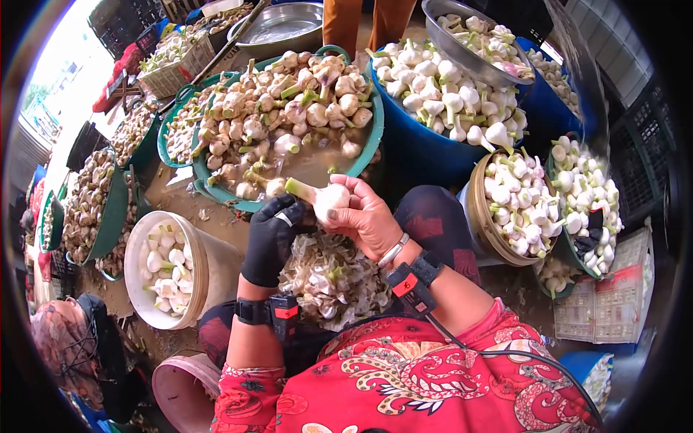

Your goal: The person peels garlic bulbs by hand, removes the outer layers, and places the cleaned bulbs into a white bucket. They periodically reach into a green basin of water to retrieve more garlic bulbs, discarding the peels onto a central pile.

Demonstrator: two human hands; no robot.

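Two hands at one garlic bulb (pixel 332 205), over the peelings (pixel 336 278)! The right hand (pixel 367 222) pinches it; the gloved left hand (pixel 274 234) curls beside it, fingertips hidden, grip impossible to call. Orange-trousered legs (pixel 349 23) cut off up top, murky water in the green tub (pixel 377 137), brown floor (pixel 220 229) littered, pails and tubs all around!
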